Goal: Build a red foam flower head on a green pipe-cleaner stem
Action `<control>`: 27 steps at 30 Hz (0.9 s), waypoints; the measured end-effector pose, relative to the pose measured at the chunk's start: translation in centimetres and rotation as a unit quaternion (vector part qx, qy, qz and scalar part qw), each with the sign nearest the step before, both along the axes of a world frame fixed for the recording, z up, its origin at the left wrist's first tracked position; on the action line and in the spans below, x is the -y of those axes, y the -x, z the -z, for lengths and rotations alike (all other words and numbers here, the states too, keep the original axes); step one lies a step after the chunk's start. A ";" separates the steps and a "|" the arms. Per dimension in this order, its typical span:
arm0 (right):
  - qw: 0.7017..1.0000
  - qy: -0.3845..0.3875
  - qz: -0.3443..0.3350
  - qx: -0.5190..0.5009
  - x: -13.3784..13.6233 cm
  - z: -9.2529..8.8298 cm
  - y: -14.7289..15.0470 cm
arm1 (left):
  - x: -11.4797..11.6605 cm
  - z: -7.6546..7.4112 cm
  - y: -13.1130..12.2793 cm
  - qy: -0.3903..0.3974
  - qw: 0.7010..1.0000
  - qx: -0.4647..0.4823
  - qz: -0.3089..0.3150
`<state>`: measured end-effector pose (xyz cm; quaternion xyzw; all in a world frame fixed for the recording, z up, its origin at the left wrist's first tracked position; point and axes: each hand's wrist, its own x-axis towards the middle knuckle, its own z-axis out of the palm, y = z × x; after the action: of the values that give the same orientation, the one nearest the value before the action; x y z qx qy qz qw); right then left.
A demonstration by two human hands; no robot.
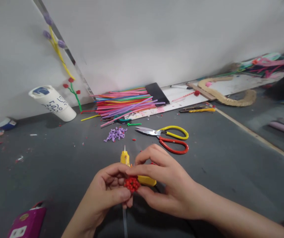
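Between both hands is a small red ball-like flower (132, 184) made of short fuzzy pieces. The thumb and fingers of my left hand (107, 190) close on it from the left. My right hand (168, 180) pinches it from the right with thumb and index finger. Behind the hands lies a yellow glue gun (125, 158), its nozzle pointing away and its body partly hidden by my fingers. A clear glue stick (124, 219) shows below my left hand. Just beyond are a pile of cut purple pieces (115, 134) and scissors (165, 134) with yellow and red handles.
A bundle of coloured pipe cleaners (127, 104) lies by the wall, near a dark tablet-like slab (157, 93). A white cup (54, 102) leans at the left. Utility knives (197, 109) and a curved cardboard piece (231, 96) lie right. A magenta box (27, 222) is front left.
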<state>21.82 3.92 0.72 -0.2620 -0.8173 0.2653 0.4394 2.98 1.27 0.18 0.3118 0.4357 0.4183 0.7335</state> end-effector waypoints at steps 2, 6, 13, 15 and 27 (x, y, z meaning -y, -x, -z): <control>0.999 -0.017 0.025 -0.015 0.2 -0.1 0.0 | 0.0 0.0 -0.1 -0.012 1.000 -0.007 -0.017; 0.993 -0.088 0.080 0.000 0.7 0.0 0.2 | 0.0 0.2 -0.5 -0.042 0.995 -0.053 -0.067; 0.982 -0.131 0.122 0.061 0.8 0.5 0.6 | 0.2 0.7 -1.0 -0.135 0.962 -0.203 -0.127; 0.981 -0.128 0.127 0.071 0.7 0.7 0.6 | 0.2 1.0 -0.7 -0.164 0.953 -0.230 -0.107; 0.970 -0.166 0.136 0.112 0.5 1.0 0.6 | 0.2 1.6 -0.2 -0.234 0.924 -0.296 -0.068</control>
<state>21.18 3.46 -0.30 -0.3222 -0.8508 0.0327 0.4139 3.14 1.03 -1.45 0.5538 0.5428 0.4459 0.4470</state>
